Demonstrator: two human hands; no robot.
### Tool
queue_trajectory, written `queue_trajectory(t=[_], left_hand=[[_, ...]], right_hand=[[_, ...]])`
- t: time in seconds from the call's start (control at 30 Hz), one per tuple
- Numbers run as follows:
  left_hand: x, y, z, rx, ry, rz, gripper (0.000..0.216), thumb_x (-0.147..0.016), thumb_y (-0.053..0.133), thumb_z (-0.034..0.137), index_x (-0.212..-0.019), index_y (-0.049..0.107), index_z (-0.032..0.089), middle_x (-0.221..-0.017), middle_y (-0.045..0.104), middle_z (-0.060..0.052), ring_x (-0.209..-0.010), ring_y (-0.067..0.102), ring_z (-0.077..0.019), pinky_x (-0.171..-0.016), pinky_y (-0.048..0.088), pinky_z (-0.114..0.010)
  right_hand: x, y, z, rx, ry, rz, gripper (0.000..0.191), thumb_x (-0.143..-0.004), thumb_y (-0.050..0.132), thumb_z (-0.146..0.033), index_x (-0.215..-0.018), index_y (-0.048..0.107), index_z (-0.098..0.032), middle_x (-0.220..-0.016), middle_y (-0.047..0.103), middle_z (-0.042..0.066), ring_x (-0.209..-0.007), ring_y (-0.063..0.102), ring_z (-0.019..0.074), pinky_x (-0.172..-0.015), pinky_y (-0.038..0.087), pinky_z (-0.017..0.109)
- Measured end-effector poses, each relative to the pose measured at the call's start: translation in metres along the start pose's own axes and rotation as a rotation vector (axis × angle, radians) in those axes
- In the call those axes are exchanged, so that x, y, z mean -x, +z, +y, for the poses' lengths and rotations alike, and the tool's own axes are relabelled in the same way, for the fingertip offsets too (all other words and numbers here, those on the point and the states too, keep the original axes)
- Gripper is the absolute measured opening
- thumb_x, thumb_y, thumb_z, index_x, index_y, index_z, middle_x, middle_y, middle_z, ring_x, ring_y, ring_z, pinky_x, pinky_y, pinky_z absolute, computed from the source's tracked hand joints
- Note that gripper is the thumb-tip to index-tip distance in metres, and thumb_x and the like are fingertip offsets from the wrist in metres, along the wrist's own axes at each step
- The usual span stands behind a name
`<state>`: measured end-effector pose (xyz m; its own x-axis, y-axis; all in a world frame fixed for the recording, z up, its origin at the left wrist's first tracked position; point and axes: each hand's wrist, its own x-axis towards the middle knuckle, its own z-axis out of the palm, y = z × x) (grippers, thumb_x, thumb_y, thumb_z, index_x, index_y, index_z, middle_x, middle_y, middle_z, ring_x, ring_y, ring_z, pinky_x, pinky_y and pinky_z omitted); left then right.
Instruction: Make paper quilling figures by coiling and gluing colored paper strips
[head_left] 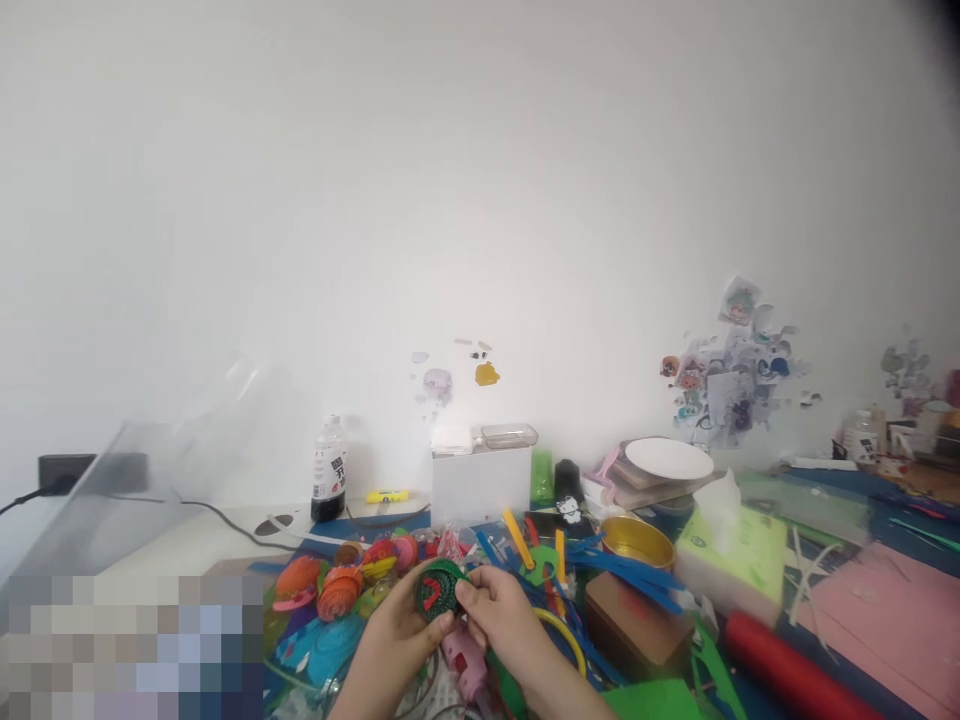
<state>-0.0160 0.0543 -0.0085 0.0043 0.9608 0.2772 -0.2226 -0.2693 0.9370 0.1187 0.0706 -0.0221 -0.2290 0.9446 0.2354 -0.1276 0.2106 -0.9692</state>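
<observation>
Both hands hold a dark green round coiled craft piece (437, 590) with a red curved strip on its face. My left hand (401, 630) grips its left and lower edge, the thumb along the bottom. On the right edge, my right hand (499, 610) pinches it between thumb and fingers. Just below, a pink tool (466, 660) that looks like a hot glue gun lies on the table, partly hidden by the hands. Several coiled pieces lie to the left, among them an orange one (340, 592) and a blue one (334, 645).
A bottle (329, 470) and a white box (480, 485) stand near the wall. To the right are a gold round tin (637, 543), a brown box (637, 620), a tissue pack (731, 550), a red roll (795, 670) and blue strips (630, 570). A pixelated patch covers the lower left.
</observation>
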Motion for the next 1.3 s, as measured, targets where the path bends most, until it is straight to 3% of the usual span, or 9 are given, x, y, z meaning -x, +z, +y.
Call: queue_trajectory(t=[0.17,0.43,0.7,1.07,1.2,1.3], left_hand=[[-0.002,-0.003,0.000,0.035,-0.037,0.005,0.058,-0.035,0.084,0.029,-0.089,0.066,0.017,-0.094,0.071,-0.011,-0.098,0.060,-0.0331,-0.085,0.049,-0.042],[-0.003,-0.008,-0.005,0.090,-0.207,0.041,0.063,-0.031,0.085,0.031,-0.088,0.063,0.015,-0.092,0.070,-0.012,-0.087,0.064,-0.0332,-0.074,0.053,-0.043],[0.015,-0.004,0.021,0.146,-0.369,-0.231,0.047,-0.050,0.080,0.032,-0.090,0.065,0.015,-0.084,0.069,-0.010,-0.079,0.067,-0.0241,-0.078,0.050,-0.035],[0.002,-0.011,-0.005,0.113,-0.192,-0.278,0.052,-0.044,0.083,0.027,-0.089,0.060,0.015,-0.071,0.066,-0.004,-0.060,0.064,-0.0190,-0.062,0.050,-0.033],[0.001,-0.011,-0.007,0.104,-0.172,-0.358,0.055,-0.046,0.082,0.030,-0.094,0.059,0.015,-0.071,0.067,-0.004,-0.057,0.064,-0.0190,-0.058,0.050,-0.032],[0.001,-0.011,-0.004,0.102,-0.170,-0.351,0.055,-0.045,0.082,0.031,-0.093,0.060,0.016,-0.074,0.067,-0.004,-0.057,0.064,-0.0184,-0.057,0.050,-0.030]], right_hand=[[0.002,-0.005,-0.009,0.032,-0.036,-0.047,0.047,-0.068,0.055,-0.062,-0.064,0.048,-0.016,-0.034,0.040,-0.009,-0.031,0.030,0.0046,-0.037,0.020,0.019],[-0.002,-0.006,-0.003,0.072,-0.006,0.004,0.051,-0.061,0.058,-0.066,-0.059,0.048,-0.016,-0.034,0.037,-0.010,-0.031,0.028,0.0046,-0.036,0.018,0.020],[-0.001,-0.009,-0.012,-0.106,0.024,-0.138,0.049,-0.062,0.059,-0.064,-0.058,0.044,-0.018,-0.031,0.035,-0.011,-0.030,0.027,0.0040,-0.038,0.027,0.019],[0.006,-0.012,-0.023,-0.055,-0.009,-0.162,0.043,-0.065,0.063,-0.055,-0.059,0.045,-0.017,-0.033,0.039,-0.010,-0.032,0.028,0.0032,-0.038,0.020,0.018],[0.002,-0.015,-0.021,-0.044,-0.031,-0.126,0.044,-0.067,0.061,-0.057,-0.056,0.046,-0.017,-0.033,0.039,-0.009,-0.032,0.028,0.0036,-0.039,0.020,0.019],[0.001,-0.017,-0.021,-0.016,-0.028,-0.111,0.045,-0.065,0.061,-0.059,-0.056,0.046,-0.017,-0.033,0.039,-0.009,-0.032,0.029,0.0043,-0.039,0.021,0.020]])
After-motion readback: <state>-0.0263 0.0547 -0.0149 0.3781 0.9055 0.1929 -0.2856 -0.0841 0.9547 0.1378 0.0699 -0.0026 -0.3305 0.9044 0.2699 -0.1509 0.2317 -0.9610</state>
